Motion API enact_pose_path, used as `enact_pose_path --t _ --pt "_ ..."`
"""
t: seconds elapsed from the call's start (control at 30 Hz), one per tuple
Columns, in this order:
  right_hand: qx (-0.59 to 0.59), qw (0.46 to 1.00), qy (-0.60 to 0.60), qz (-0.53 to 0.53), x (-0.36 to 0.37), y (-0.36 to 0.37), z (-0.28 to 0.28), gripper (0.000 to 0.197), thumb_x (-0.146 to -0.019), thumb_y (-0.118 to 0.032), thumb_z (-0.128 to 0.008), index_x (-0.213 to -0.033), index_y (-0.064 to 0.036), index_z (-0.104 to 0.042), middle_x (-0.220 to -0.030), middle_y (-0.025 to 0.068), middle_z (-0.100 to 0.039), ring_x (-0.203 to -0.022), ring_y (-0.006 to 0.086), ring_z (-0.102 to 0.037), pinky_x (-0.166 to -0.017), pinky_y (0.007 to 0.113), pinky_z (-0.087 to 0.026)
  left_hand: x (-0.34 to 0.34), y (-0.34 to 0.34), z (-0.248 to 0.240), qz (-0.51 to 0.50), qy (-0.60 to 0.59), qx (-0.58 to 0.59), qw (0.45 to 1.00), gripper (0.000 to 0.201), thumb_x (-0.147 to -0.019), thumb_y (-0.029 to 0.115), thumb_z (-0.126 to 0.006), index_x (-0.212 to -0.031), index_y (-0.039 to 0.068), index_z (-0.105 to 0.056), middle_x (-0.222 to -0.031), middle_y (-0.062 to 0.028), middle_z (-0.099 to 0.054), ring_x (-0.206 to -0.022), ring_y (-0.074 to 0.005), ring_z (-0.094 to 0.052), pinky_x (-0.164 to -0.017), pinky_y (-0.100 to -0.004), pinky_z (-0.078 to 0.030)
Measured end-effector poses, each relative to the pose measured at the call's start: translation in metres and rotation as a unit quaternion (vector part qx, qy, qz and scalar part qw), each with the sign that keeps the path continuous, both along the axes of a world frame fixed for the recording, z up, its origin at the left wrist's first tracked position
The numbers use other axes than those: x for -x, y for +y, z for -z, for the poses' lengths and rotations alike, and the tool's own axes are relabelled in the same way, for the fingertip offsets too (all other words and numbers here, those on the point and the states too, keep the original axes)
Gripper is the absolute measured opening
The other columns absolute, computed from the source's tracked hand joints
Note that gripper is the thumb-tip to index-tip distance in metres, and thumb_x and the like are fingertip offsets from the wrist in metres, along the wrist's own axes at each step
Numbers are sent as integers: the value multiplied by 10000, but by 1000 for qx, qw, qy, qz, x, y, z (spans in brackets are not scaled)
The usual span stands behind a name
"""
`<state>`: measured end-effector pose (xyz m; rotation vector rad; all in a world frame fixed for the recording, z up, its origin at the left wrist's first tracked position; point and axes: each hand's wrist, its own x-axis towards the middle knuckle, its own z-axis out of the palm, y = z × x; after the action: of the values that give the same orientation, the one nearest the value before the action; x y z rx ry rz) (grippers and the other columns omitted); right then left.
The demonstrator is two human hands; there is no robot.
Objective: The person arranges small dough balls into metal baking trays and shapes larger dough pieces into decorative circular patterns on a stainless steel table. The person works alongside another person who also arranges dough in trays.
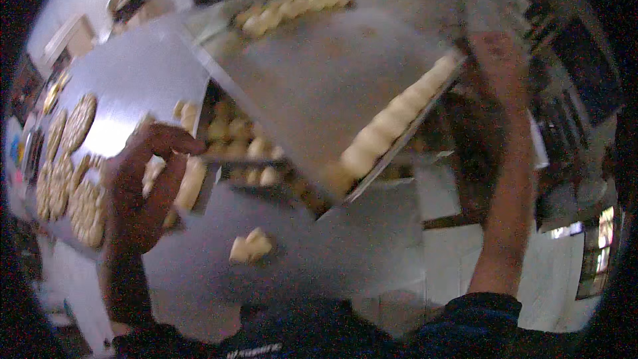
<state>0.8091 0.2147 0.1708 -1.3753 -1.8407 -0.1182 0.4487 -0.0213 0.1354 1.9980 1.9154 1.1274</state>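
A large metal baking tray (292, 73) is tilted in front of me, one corner low and towards me. Dough pieces (389, 123) sit in a row along its right edge, and a second row of dough pieces (296, 10) lies by its far edge. My right hand (495, 63) is closed on the tray's right corner. To the left, my left hand (149, 176) has its fingers curled into a pinch beside a lower tray's dark rim (246, 159); blur hides what is between the fingertips. Below the tilted tray, more dough pieces (232, 129) show.
A small lump of dough (251, 246) lies on the metal table (319, 252) nearest me. Flat rounds of clustered dough (86, 213) lie on the shiny surface (143, 60) at left. Strips of dough (191, 183) are beside my left hand. Dark racks (571, 119) stand at right.
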Motion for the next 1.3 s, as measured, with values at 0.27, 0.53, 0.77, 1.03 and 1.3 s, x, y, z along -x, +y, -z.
enact_pose_path --t 0.27,0.53,0.77,1.03,1.3 --pt "490 758 -50 -427 54 -218 125 204 -795 -150 -624 -952 -19 -629 -991 93 -632 -911 247 -604 -794 342 -469 7 -112 209 35 -20 140 989 441 -769 104 -636 -1189 66 -508 -1156 -146 -515 -901 -306 -570 -777 -366 -476" --pt "328 858 -21 -394 172 -265 264 506 -805 -130 -602 -1286 -129 -444 -1182 105 -489 -1063 245 -461 -936 364 -361 21 -100 213 114 -114 256 953 442 -765 115 -633 -1189 83 -511 -1140 -159 -503 -988 -319 -513 -852 -345 -431" --pt "233 960 -126 -90 54 -306 247 371 -828 -172 -561 -1189 -90 -539 -1030 148 -522 -964 296 -485 -866 408 -364 104 -162 171 -57 -507 155 846 231 -852 82 -522 -1070 67 -446 -984 -62 -476 -947 -195 -495 -809 -321 -427" --pt "157 983 -36 -84 99 -267 269 291 -793 -260 -603 -993 -60 -535 -900 133 -536 -896 335 -492 -860 471 -338 74 -141 209 -31 -524 237 818 281 -794 28 -592 -761 138 -335 -808 18 -411 -725 -88 -434 -587 -253 -389" --pt "189 975 -102 57 40 -206 301 299 -745 -216 -621 -972 -50 -522 -969 137 -524 -960 326 -462 -835 494 -356 16 -116 175 40 -472 324 819 380 -741 74 -646 -1064 102 -448 -905 -19 -490 -837 -118 -490 -731 -265 -440"
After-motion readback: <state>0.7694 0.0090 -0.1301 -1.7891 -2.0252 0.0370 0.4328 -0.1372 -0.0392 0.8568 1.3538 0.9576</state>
